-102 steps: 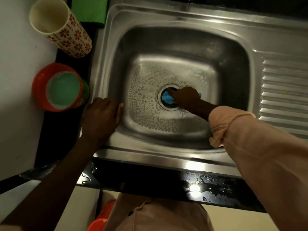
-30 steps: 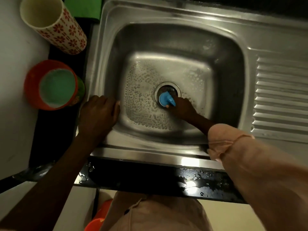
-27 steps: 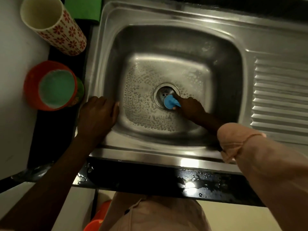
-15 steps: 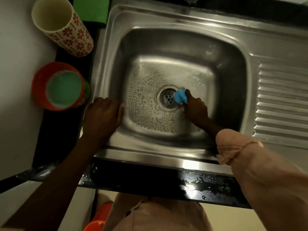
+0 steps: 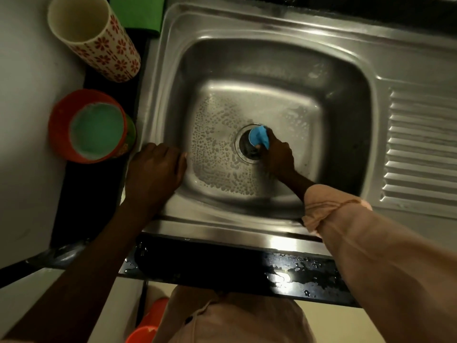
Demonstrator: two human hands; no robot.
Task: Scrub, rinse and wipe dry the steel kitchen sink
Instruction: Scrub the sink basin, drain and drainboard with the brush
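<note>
Scrubbing: right hand (image 5: 278, 157) grips a blue scrubber (image 5: 258, 137) at the far right rim of the drain (image 5: 248, 147), low in the steel sink (image 5: 247, 70).
Brace: left hand (image 5: 154, 173) lies curled over the sink's left edge, holding nothing.
Advice: I'd work small circles round the drain ring, pressing firmly (suds cling left of it).
Count: one scrubber, one drain, one flowered cup (image 5: 99, 40), one orange tub (image 5: 91, 126) on the tabletop.
</note>
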